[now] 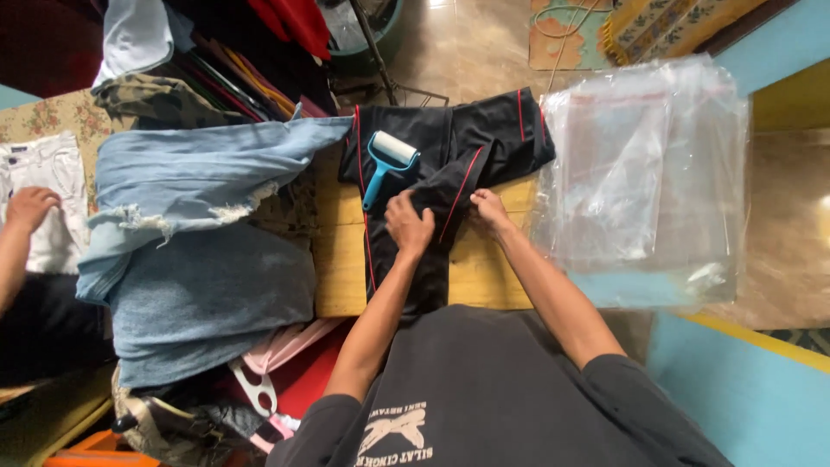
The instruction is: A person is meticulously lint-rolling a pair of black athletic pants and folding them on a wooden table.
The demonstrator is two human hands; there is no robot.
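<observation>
1. Nearest to us, our left hand (408, 223) presses flat, fingers curled, on the black garment with red piping (450, 164). Our right hand (489, 212) pinches a fold of the same cloth at its right edge. Both are closed on fabric.

2. The garment lies across the yellow wooden board (341, 268), its lower part hanging toward our body and its upper part spread away from us.

3. What could go wrong, as we judge it: the fold under our hands looks bunched, so it may set crooked or slip open if either grip loosens. The cloth hanging off the near edge could drag the rest down.

4. Just beyond our left hand a blue lint roller (387, 164) rests on the garment. It stands in the way of any fold from that side and could roll off.

5. To the right a stack of clear plastic bags (644, 173) lies touching the garment's sleeve, slippery and easily shifted.

6. To the left, folded denim (199, 242) crowds the board's edge. Past it, another person's hand (30, 207) rests on a white garment (47, 186).

7. Farthest, piled clothes (207, 60) sit at the back.
</observation>
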